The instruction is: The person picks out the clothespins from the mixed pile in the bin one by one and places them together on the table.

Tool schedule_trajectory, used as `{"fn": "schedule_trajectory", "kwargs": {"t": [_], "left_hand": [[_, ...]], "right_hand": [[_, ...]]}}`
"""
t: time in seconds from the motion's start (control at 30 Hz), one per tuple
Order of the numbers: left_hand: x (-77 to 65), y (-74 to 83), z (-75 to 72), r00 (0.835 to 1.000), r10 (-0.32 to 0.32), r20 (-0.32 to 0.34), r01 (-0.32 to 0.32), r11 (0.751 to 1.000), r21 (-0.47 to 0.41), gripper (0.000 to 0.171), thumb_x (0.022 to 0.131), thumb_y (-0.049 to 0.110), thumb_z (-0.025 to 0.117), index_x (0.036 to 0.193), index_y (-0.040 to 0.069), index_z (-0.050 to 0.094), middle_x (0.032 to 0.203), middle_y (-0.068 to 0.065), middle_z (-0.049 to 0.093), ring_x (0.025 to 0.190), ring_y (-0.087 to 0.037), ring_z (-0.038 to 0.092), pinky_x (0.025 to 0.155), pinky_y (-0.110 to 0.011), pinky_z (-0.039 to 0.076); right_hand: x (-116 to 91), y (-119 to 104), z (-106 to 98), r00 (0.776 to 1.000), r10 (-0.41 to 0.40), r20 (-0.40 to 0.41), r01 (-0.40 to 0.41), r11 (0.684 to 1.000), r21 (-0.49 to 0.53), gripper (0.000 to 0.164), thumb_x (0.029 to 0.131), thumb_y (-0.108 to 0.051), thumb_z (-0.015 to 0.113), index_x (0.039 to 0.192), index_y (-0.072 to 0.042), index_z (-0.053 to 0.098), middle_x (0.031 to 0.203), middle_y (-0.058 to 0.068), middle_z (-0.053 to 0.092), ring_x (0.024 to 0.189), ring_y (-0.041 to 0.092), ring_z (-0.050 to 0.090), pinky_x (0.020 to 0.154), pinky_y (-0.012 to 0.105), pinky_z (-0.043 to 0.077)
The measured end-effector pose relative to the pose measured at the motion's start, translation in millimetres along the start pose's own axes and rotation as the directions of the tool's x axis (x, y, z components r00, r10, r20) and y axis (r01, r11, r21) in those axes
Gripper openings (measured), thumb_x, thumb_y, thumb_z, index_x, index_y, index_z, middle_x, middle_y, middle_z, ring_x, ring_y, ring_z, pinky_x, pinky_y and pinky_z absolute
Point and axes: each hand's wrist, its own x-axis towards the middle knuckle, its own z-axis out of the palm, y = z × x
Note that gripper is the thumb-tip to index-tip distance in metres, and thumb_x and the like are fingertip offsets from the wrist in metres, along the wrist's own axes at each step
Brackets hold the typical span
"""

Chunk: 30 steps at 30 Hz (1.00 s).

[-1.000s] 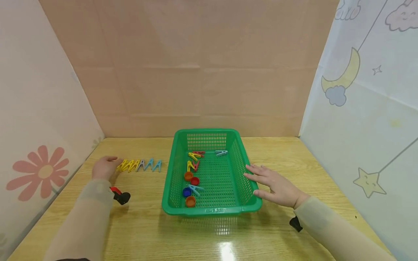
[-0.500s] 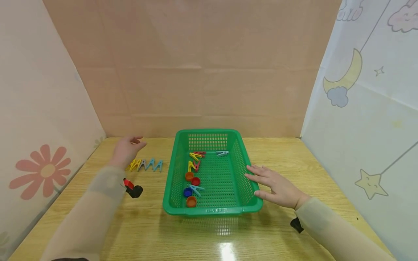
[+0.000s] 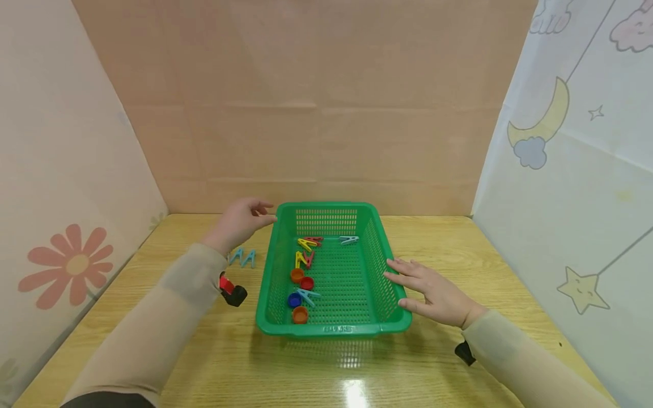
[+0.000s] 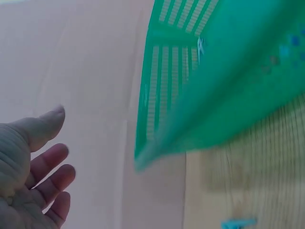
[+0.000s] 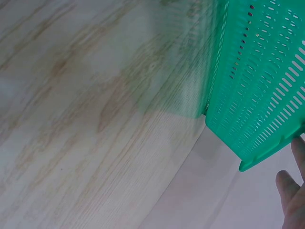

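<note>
2 hands [image 3: 240, 222] [image 3: 432, 292] by a green basket [image 3: 347, 289], right seemingly against its rim [image 3: 334, 329]

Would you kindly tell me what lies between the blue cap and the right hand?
In the head view, a light blue clothespin lies beside the blue cap, then bare basket floor, then the basket's wall before the right hand.

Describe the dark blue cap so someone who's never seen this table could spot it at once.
On the wooden table, find the green basket in the middle. Inside it, toward the near left in the head view, look beside the light blue clothespin. There sits the dark blue cap, small and round, set apart by colour from its neighbours: two orange caps and a red one.
</note>
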Motion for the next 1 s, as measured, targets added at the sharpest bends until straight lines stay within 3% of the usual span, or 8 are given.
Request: {"fn": "schedule_trajectory", "kwargs": {"t": [0.17, 0.27, 0.37, 0.53, 0.77, 0.87, 1.0], "left_hand": [[5.4, 33.1, 15.6, 0.988, 0.097, 0.12, -0.105, 0.992, 0.065, 0.04, 0.09, 0.029, 0.07, 0.125, 0.011, 0.062, 0.114, -0.009, 0.061, 0.1, -0.025, 0.054, 0.084, -0.042, 0.047], [7.7, 49.7, 27.4, 0.969, 0.138, 0.206, -0.161, 0.982, 0.096, 0.04, 0.087, 0.026, 0.073, 0.123, 0.01, 0.064, 0.111, -0.007, 0.063, 0.102, -0.024, 0.057, 0.086, -0.041, 0.047], [7.8, 62.5, 40.0, 0.937, 0.16, 0.311, -0.211, 0.967, 0.141, 0.037, 0.086, 0.025, 0.074, 0.119, 0.011, 0.066, 0.113, -0.004, 0.064, 0.107, -0.024, 0.058, 0.09, -0.04, 0.047], [4.1, 80.5, 59.7, 0.865, 0.127, 0.486, -0.284, 0.922, 0.263, 0.032, 0.085, 0.029, 0.075, 0.115, 0.019, 0.068, 0.116, 0.001, 0.063, 0.106, -0.017, 0.058, 0.09, -0.037, 0.047], [2.3, 90.7, 81.4, 0.781, 0.08, 0.619, -0.312, 0.909, 0.277, 0.022, 0.084, 0.025, 0.077, 0.105, 0.022, 0.069, 0.11, 0.001, 0.061, 0.088, -0.012, 0.057, 0.074, -0.028, 0.05], [1.8, 87.8, 89.4, 0.756, 0.05, 0.652, -0.331, 0.89, 0.315, 0.023, 0.083, 0.025, 0.077, 0.104, 0.022, 0.069, 0.107, 0.004, 0.062, 0.089, -0.011, 0.055, 0.076, -0.028, 0.048], [0.4, 81.6, 97.4, 0.741, -0.009, 0.671, -0.313, 0.88, 0.357, 0.028, 0.082, 0.026, 0.078, 0.107, 0.021, 0.068, 0.1, 0.009, 0.061, 0.089, -0.01, 0.056, 0.077, -0.03, 0.049]], "right_hand": [[-1, 2, 1, 1.0, -0.012, -0.015, 0.012, 1.0, 0.002, 0.058, 0.091, -0.029, 0.065, 0.144, -0.017, 0.046, 0.153, 0.008, 0.035, 0.14, 0.031, 0.029, 0.115, 0.028, 0.012], [-1, 2, 1, 1.0, -0.019, -0.021, 0.019, 1.0, 0.0, 0.058, 0.091, -0.029, 0.065, 0.144, -0.016, 0.046, 0.153, 0.009, 0.035, 0.14, 0.031, 0.029, 0.115, 0.027, 0.012], [-1, 2, 1, 1.0, -0.019, -0.018, 0.019, 1.0, -0.001, 0.058, 0.091, -0.029, 0.065, 0.145, -0.016, 0.046, 0.152, 0.009, 0.035, 0.14, 0.031, 0.029, 0.115, 0.029, 0.014], [-1, 0, -1, 1.0, -0.014, -0.011, 0.014, 1.0, 0.003, 0.058, 0.091, -0.029, 0.065, 0.144, -0.016, 0.046, 0.152, 0.009, 0.036, 0.14, 0.031, 0.029, 0.115, 0.029, 0.012], [-2, -1, 0, 1.0, -0.01, -0.017, 0.01, 1.0, -0.003, 0.058, 0.091, -0.028, 0.066, 0.144, -0.016, 0.047, 0.152, 0.009, 0.036, 0.14, 0.029, 0.03, 0.11, 0.045, 0.026], [-1, -1, 1, 1.0, -0.011, -0.018, 0.011, 1.0, 0.0, 0.058, 0.09, -0.028, 0.066, 0.144, -0.016, 0.047, 0.152, 0.008, 0.036, 0.14, 0.029, 0.03, 0.106, 0.051, 0.029], [-1, -1, 1, 1.0, -0.014, -0.023, 0.014, 1.0, 0.002, 0.058, 0.09, -0.028, 0.066, 0.143, -0.015, 0.048, 0.152, 0.008, 0.036, 0.139, 0.032, 0.031, 0.104, 0.054, 0.03]]}}
